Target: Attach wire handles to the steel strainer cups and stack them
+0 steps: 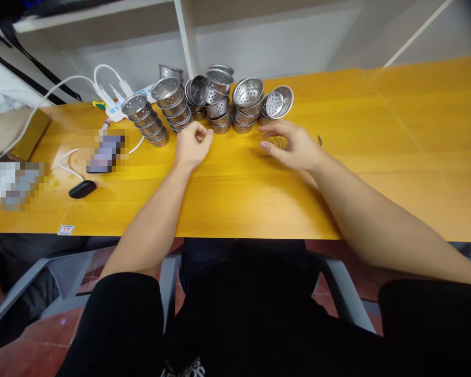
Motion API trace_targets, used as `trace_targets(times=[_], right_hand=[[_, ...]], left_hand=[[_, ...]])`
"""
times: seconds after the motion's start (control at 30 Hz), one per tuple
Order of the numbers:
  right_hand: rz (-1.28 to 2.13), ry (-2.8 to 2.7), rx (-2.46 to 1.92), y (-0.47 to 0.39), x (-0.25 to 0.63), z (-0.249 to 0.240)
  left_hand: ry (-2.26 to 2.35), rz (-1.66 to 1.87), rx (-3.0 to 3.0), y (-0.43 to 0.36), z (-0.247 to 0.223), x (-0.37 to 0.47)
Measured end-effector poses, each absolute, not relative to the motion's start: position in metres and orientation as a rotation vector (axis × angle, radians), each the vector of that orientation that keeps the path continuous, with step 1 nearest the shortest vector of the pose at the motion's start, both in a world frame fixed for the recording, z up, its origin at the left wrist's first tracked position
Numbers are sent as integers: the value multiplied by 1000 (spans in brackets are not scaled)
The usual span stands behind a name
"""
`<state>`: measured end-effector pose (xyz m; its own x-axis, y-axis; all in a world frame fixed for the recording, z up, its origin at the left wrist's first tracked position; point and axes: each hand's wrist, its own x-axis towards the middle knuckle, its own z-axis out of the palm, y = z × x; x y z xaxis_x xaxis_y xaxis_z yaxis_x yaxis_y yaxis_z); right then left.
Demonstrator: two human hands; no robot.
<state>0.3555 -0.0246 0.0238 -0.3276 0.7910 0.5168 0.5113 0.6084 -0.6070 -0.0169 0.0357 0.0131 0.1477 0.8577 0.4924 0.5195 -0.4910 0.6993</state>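
My right hand is over the table with thumb and fingers apart. Below and between them shows a thin brass-coloured wire coil, partly hidden by the hand. A small curled bit of wire sticks out on the hand's other side. My left hand rests on the table in a loose curl, thumb against the fingers, with no object visible in it. Just behind it stands a leaning stack of perforated metal cups. Further stacks of such cups stand in a row, and a tilted cup is nearest my right hand.
On the left of the yellow table lie a blurred phone-like device, a black oval object and white cables plugged into a power strip. A cardboard box is at the far left. A white shelf divider rises behind the cups.
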Motion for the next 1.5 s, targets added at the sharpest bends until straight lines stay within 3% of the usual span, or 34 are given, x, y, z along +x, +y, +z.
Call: trace_targets(times=[0.47, 0.83, 1.2, 1.5], right_hand=[[400, -1848, -1285, 10, 382, 4], [470, -1876, -1326, 16, 385, 2], [157, -1863, -1268, 1, 381, 14], [99, -1815, -1147, 43, 410, -21]], left_hand=[[1243, 1094, 1882, 55, -28, -9], [1154, 903, 2103, 36, -3, -1], [1166, 1043, 2059, 45, -11, -4], [1155, 1010, 2095, 43, -11, -4]])
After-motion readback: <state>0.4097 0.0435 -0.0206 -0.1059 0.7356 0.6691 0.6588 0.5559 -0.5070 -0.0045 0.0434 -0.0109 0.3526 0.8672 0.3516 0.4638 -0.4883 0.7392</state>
